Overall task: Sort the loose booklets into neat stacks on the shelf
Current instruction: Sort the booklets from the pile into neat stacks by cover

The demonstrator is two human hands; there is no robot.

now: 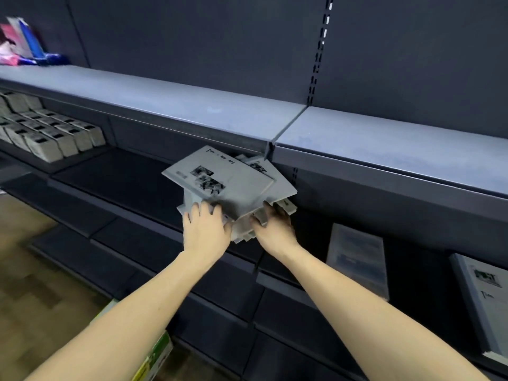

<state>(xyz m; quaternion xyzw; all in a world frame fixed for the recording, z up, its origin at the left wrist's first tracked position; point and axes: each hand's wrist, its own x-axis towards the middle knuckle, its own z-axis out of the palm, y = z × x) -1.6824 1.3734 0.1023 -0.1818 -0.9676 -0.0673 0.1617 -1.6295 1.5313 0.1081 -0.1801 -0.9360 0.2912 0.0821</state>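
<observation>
Untidy pile of grey booklets (220,185) on dark shelf (132,174), far edge hidden beneath upper shelf (192,105), cover lettering partly illegible. Gripped at near edge by left hand (204,228) and right hand (272,226), fingertips tucked underneath.

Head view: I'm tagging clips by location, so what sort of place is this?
Probably a shop aisle. Long grey metal shelves hang on a slotted upright rail, rows of identical grey packaged goods fill one tier, and both hands hold a messy pile of grey printed booklets.

dark back panel (192,37) | grey shelving (165,100) (slotted upright) | wood-look floor (33,270)
</observation>
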